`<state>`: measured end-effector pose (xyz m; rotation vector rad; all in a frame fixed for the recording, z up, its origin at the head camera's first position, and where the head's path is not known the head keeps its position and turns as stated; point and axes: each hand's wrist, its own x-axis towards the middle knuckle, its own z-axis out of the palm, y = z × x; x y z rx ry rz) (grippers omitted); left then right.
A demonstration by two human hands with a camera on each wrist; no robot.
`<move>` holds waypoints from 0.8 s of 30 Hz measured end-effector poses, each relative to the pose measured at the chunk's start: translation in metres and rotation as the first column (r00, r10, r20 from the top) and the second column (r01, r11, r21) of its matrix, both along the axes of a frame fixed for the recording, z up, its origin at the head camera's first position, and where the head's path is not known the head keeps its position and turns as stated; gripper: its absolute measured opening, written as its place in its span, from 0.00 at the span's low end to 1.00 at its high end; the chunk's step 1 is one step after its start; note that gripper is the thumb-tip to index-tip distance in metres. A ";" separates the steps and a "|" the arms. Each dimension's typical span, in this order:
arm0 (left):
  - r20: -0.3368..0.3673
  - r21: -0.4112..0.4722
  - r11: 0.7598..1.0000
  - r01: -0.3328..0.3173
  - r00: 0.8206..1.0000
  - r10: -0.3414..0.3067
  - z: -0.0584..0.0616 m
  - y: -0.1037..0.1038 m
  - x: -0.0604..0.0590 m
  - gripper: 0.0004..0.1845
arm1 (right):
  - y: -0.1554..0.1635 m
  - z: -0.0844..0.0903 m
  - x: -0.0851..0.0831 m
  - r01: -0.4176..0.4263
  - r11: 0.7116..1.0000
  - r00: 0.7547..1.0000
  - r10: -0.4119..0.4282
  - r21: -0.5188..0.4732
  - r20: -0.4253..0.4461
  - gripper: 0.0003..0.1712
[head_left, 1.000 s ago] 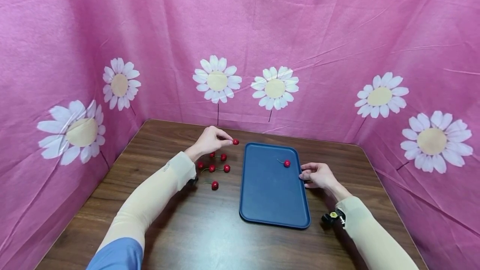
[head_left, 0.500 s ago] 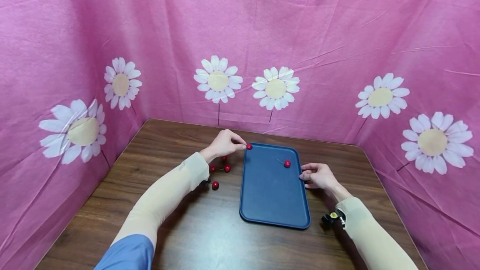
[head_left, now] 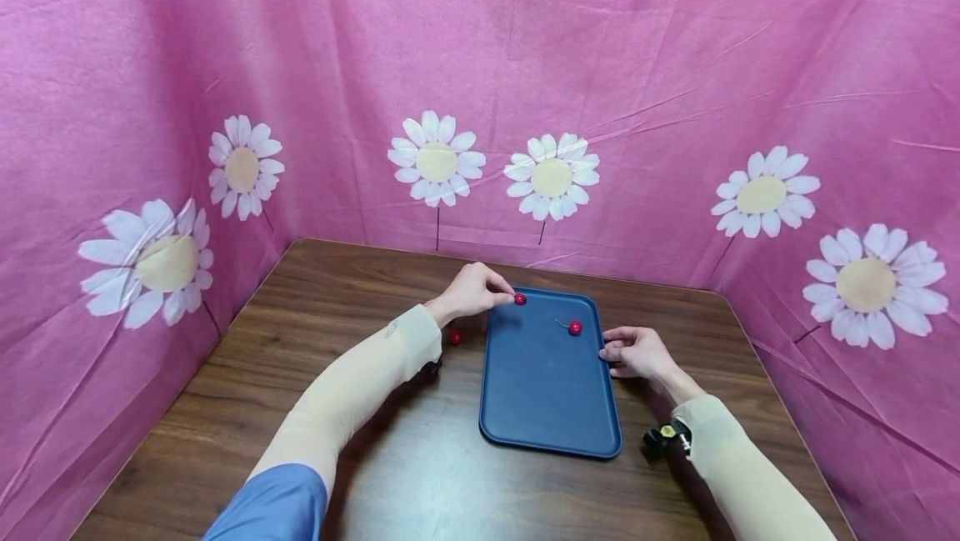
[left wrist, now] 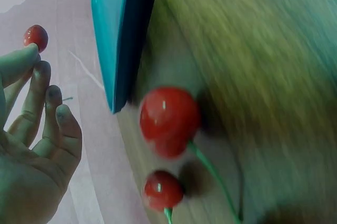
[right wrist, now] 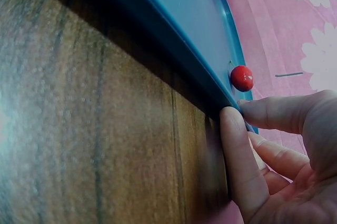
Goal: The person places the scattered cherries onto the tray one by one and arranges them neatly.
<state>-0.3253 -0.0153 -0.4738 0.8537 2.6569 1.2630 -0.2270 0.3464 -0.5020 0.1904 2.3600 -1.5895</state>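
L hand (head_left: pixel 471 291), pinching a small red cherry (head_left: pixel 519 299), has moved from the table's cherry pile to over the blue plastic tray (head_left: pixel 547 391)'s far-left corner, so drop looks near. R hand (head_left: pixel 636 351)'s relaxed fingers rest on tray's right edge.

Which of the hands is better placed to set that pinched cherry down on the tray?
Probably the left hand: it pinches the cherry over the tray; the right hand rests against the tray's edge.

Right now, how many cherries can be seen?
4: one pinched by the left hand over the tray, cherry; one lying in the tray; two on the table. The left forearm may hide more.
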 end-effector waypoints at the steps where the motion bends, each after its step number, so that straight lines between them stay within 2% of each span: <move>1: 0.002 -0.005 1.000 0.000 1.000 0.000 -0.001 0.003 0.000 0.07 | 0.000 0.000 0.000 0.000 1.000 1.000 0.000 0.002 0.000 0.30; 10: 0.015 -0.047 0.999 0.011 1.000 -0.010 -0.007 0.024 0.002 0.07 | 0.001 0.002 0.000 0.007 1.000 1.000 -0.007 0.004 0.004 0.30; 17: 0.028 -0.083 0.997 -0.006 1.000 0.008 -0.010 0.039 0.003 0.07 | 0.000 0.003 0.001 -0.001 1.000 1.000 0.002 0.022 -0.007 0.30; 24: -0.019 -0.167 0.986 -0.017 1.000 0.014 -0.018 0.051 0.003 0.06 | -0.001 0.001 0.000 -0.004 1.000 1.000 0.004 0.016 -0.001 0.30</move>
